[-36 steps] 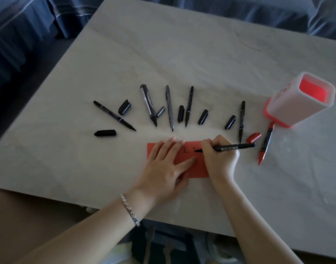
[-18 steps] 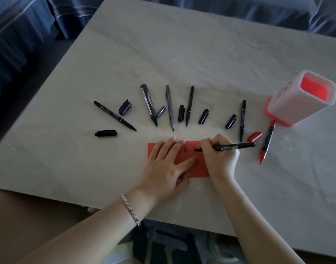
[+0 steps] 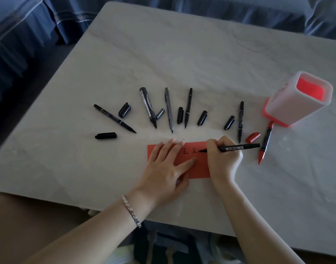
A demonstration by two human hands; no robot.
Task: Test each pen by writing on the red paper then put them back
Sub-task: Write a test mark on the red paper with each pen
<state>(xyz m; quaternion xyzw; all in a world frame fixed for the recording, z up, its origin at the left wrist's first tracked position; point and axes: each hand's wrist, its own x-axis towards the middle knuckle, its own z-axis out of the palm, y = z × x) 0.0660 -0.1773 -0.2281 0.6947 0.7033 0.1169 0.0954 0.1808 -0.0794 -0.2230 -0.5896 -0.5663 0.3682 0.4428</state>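
Note:
A strip of red paper [image 3: 200, 166] lies near the table's front edge with two written characters on it. My left hand [image 3: 165, 168] presses flat on the paper's left part. My right hand [image 3: 223, 157] grips a black pen [image 3: 237, 148] whose tip touches the paper just right of the second character. Several uncapped black pens lie in a fan behind the paper, among them a thick marker [image 3: 148, 107] and a thin pen [image 3: 240, 121]. A red pen [image 3: 265, 142] and its red cap [image 3: 252, 137] lie to the right. Several black caps lie between the pens.
A white pen holder [image 3: 289, 105] with a red base and red inside stands at the right of the pale marble table [image 3: 182, 54]. Blue fabric lies behind the table's far edge. A lone black cap [image 3: 105, 135] lies at the left.
A second character has been completed on the red paper, and the pen tip has shifted slightly right. My left hand has stayed pressed on the paper.

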